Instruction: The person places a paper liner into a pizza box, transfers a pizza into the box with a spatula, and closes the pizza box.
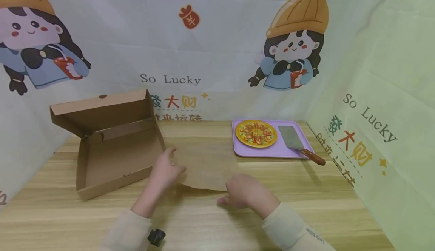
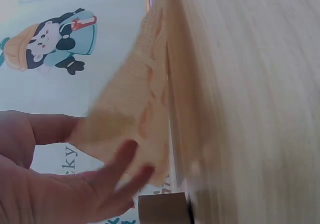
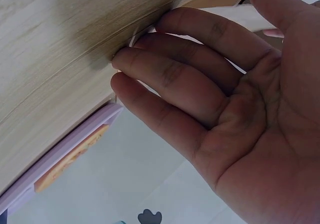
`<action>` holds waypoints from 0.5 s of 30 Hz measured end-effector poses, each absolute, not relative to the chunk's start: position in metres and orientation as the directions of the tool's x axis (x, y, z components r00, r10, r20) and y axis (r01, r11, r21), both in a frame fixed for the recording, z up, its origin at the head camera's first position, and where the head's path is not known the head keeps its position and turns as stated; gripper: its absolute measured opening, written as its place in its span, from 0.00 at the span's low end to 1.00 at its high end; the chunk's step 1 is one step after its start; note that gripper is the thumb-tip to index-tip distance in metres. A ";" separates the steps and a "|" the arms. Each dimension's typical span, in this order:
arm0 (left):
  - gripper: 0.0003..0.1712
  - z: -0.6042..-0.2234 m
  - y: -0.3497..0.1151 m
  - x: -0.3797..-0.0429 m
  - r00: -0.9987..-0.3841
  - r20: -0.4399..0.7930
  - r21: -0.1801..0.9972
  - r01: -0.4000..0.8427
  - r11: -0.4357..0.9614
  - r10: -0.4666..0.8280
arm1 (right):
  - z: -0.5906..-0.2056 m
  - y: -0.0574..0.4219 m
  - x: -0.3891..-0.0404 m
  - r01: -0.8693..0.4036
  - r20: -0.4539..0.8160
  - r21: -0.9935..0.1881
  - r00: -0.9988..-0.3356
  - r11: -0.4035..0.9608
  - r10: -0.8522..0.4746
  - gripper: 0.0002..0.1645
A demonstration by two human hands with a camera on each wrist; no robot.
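A brown paper sheet (image 1: 204, 164) lies on the table between both hands, its near edge slightly raised. My left hand (image 1: 167, 170) is at its left side, thumb and fingers spread apart. The left wrist view shows the lifted corner of the paper (image 2: 125, 103) against the thumb, with blurred fingers (image 2: 122, 159) in front of it. At the near right corner is my right hand (image 1: 246, 192). Its fingers (image 3: 170, 73) bend loosely in the right wrist view, thumb apart, nothing visible inside the palm; whether the fingertips touch the paper is hidden.
An open cardboard box (image 1: 119, 156) stands left of the paper, lid raised. Back right, a purple tray (image 1: 265, 153) carries a toy pizza (image 1: 256, 134) and a spatula (image 1: 290, 137), whose wooden handle overhangs the tray. Printed cloth walls (image 1: 224, 47) enclose the table (image 1: 204, 220).
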State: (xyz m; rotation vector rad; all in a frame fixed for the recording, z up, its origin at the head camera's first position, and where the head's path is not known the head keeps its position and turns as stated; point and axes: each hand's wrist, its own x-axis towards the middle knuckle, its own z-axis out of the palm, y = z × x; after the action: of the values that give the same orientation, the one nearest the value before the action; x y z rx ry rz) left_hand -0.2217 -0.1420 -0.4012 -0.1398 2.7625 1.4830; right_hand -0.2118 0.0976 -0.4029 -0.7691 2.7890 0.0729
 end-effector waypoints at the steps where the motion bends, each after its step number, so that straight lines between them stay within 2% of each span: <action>1: 0.49 -0.400 -0.143 -0.222 -0.995 -0.047 0.835 -0.086 0.544 -0.085 | -0.402 0.098 -0.212 -0.510 -0.247 -0.016 -0.831 0.860 -0.498 0.34; 7: 0.52 -0.395 -0.144 -0.221 -0.995 -0.047 0.823 -0.091 0.560 -0.092 | -0.399 0.097 -0.213 -0.514 -0.230 -0.010 -0.833 0.857 -0.503 0.35; 15: 0.44 -0.398 -0.143 -0.220 -0.998 -0.037 0.764 -0.057 0.643 -0.045 | -0.396 0.094 -0.213 -0.465 -0.256 -0.045 -0.850 0.884 -0.460 0.33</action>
State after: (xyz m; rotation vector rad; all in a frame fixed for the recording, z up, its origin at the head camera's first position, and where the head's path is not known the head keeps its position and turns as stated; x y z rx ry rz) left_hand -0.2199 -0.1426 -0.3976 -0.0883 2.8342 1.3183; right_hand -0.2127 0.0940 -0.3956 -0.6983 2.7931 0.0270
